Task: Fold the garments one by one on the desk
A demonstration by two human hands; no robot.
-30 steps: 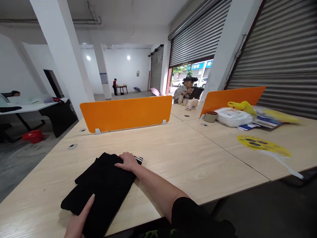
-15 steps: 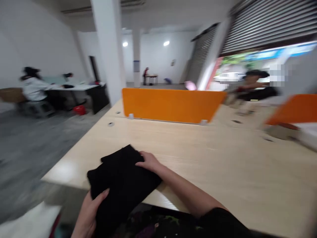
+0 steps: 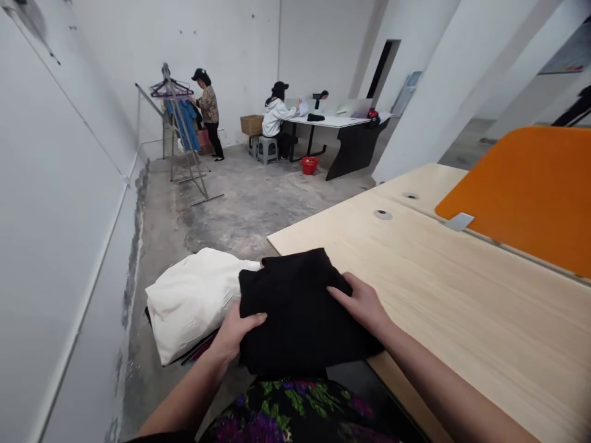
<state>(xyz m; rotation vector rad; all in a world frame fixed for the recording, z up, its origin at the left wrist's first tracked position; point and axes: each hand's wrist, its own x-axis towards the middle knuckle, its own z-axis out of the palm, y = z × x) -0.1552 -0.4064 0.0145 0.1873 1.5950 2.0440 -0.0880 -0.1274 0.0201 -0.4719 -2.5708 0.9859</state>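
Black cloth (image 3: 295, 314) is held folded between both hands, by the table (image 3: 438, 264) corner and near the white cloth (image 3: 191, 304). Left hand (image 3: 233, 329) and right hand (image 3: 362, 301) each pinch a side, thumb on top; fingers beneath are hidden, spread cannot be told. Step, as judged: two-handed carrying; next move calls for level, even support to preserve the folds.

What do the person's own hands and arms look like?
The left hand and right hand wear no gloves. Both forearms are bare, with no watch or bracelet showing. A bit of black sleeve peeks in at the bottom by the left arm; no sleeve shows on the right arm.
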